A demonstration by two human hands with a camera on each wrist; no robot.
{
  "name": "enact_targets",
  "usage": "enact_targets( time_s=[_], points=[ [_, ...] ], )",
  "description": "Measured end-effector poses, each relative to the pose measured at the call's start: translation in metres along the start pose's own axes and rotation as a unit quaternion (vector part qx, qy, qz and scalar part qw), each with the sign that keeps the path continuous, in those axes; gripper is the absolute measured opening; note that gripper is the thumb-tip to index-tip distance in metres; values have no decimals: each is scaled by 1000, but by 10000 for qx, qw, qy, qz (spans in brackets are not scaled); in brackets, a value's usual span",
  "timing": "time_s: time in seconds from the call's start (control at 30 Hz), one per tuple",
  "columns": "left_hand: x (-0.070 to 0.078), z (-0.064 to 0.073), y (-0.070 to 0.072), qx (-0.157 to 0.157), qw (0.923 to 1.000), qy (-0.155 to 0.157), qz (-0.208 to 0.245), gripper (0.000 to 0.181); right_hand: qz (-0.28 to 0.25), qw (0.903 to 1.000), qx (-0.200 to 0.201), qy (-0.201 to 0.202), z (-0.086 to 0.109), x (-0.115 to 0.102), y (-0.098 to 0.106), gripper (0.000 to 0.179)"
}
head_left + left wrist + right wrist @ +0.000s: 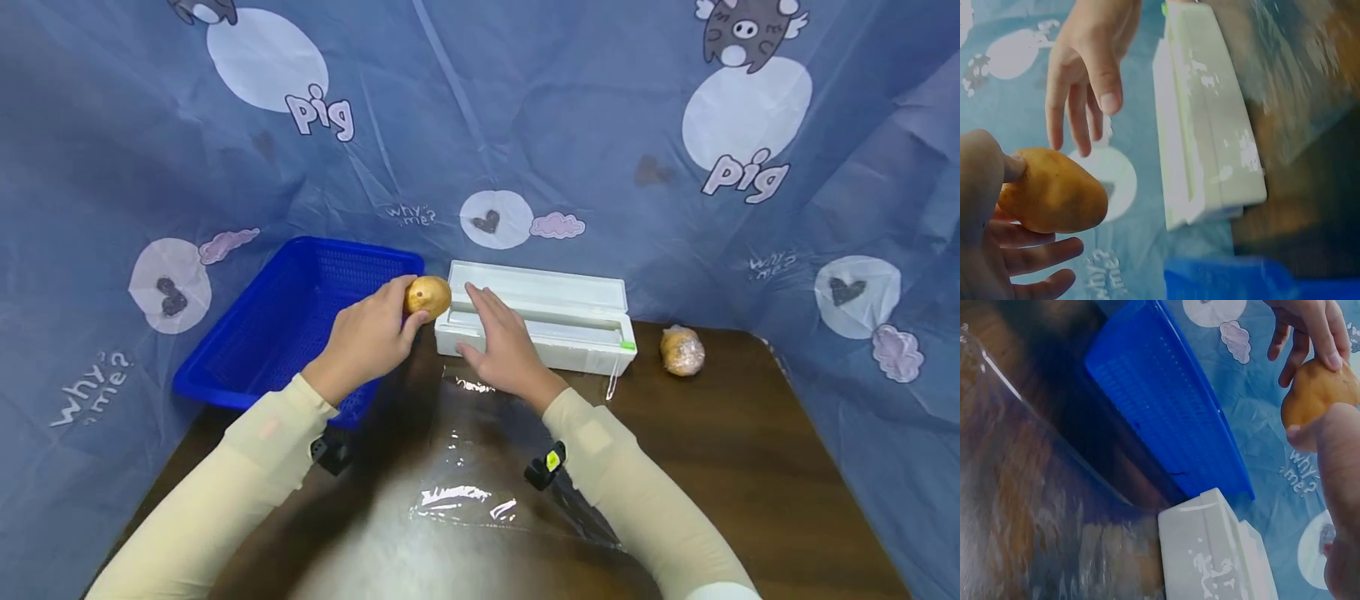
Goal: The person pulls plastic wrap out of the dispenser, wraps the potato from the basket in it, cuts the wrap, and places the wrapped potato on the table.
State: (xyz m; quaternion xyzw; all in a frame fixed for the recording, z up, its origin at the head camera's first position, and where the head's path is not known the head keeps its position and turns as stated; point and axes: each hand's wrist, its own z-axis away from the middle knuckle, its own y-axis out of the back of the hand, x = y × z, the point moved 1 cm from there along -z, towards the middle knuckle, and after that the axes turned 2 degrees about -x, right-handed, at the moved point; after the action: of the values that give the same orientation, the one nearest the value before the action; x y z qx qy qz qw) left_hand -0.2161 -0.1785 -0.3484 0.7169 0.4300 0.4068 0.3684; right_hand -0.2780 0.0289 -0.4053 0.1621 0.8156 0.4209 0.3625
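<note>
My left hand [369,330] pinches a yellow-brown potato [429,297] between thumb and fingers, above the table. In the left wrist view the potato [1054,190] shows its smooth, tapered side. My right hand [504,343] hovers just right of it with fingers extended, holding nothing; a gap separates it from the potato. Behind and below the right hand is a white cling film box [536,357], its lid raised. A clear sheet of cling film [480,467] lies from the box across the table toward me.
A blue plastic basket [258,312] stands at the left; its visible inside shows no items. At the right lies a film-wrapped potato-like item [682,351]. A blue printed cloth [600,142] hangs behind the brown table [750,467].
</note>
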Motion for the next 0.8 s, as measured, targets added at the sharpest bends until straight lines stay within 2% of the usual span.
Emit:
enact_targets(
  time_s=[0.13, 0.3, 0.4, 0.47, 0.57, 0.7, 0.8],
  points=[
    [13, 4, -2, -79, 9994, -25, 346, 52, -33, 10000, -68, 64, 7, 1, 9, 95],
    [30, 10, -7, -165, 9954, 13, 945, 52, -224, 9997, 81, 34, 20, 4, 14, 97],
    [38, 13, -12, -155, 9903, -29, 1379, 50, -288, 9994, 155, 105, 28, 5, 17, 100],
    [43, 16, -17, -184, 9838, -58, 1784, 48, -294, 9993, 185, 171, 36, 5, 18, 102],
    [50, 21, -26, -360, 9648, 4, 2605, 44, -178, 9990, 285, 310, 49, 7, 21, 104],
    [57, 29, -40, -635, 9313, 210, 3581, 40, 57, 9976, 480, 491, 66, 10, 27, 99],
    [62, 34, -49, -877, 9068, 336, 4109, 39, 111, 9968, 584, 534, 80, 13, 32, 93]
  ],
)
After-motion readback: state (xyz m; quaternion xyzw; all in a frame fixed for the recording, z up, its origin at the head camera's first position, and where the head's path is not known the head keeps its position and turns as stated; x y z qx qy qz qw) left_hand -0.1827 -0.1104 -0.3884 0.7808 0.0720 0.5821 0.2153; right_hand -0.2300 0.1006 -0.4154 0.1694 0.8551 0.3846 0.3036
